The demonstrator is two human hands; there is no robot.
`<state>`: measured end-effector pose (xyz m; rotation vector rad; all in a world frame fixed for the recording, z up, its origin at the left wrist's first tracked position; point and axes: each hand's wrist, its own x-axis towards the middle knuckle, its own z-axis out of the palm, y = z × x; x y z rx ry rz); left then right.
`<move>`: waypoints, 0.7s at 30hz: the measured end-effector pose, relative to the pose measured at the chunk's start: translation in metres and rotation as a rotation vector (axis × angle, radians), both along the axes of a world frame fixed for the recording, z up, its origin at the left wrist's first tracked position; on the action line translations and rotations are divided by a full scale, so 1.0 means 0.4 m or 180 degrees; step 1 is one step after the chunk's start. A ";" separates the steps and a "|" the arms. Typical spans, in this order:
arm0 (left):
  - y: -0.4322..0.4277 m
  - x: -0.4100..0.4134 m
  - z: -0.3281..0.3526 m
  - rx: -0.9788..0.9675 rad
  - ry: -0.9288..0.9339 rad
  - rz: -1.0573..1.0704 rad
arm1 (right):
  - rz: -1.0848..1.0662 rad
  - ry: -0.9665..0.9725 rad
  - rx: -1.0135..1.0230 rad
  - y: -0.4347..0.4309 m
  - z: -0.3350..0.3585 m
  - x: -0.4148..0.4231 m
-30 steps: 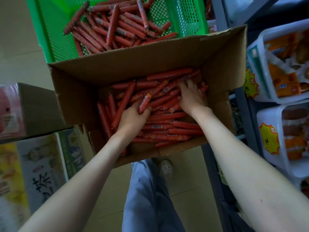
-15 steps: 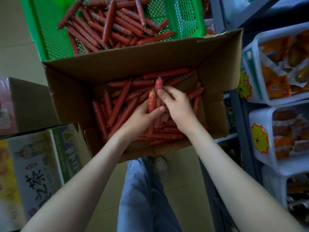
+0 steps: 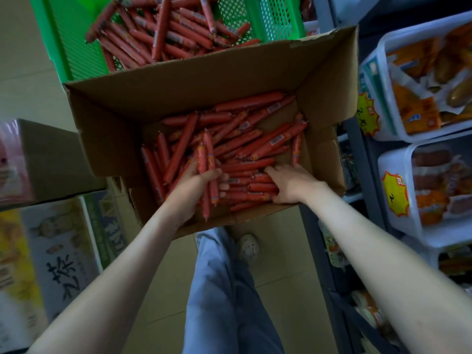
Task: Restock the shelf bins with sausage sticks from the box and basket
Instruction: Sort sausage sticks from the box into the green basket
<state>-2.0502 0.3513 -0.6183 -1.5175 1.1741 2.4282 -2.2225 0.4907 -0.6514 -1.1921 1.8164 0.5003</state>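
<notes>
Seen from above. Green basket (image 3: 76, 54) of loose sticks (image 3: 166, 31) just behind open cardboard box (image 3: 204, 83); stacked cartons (image 3: 51, 159) at left, white shelf bins (image 3: 383, 47) w/ yellow price tags (image 3: 367, 116) at right. Raised flaps walling in the box contents. Inside box: sausage sticks (image 3: 263, 141), slim, red-orange, labelled, lying criss-cross. Left hand (image 3: 196, 185) gripping small bundle (image 3: 205, 159) approx. upright; right hand (image 3: 291, 185) w/ fingers buried in pile, grip can't tell.

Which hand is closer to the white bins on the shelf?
Right. The right hand reaches into the box at the corner beside the white bins; the left hand grips sausage sticks nearer the middle, farther away.
</notes>
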 end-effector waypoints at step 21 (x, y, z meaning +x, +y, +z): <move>-0.010 0.066 -0.027 0.0033 -0.0068 0.0382 | -0.0342 -0.0166 -0.1407 0.007 0.032 0.093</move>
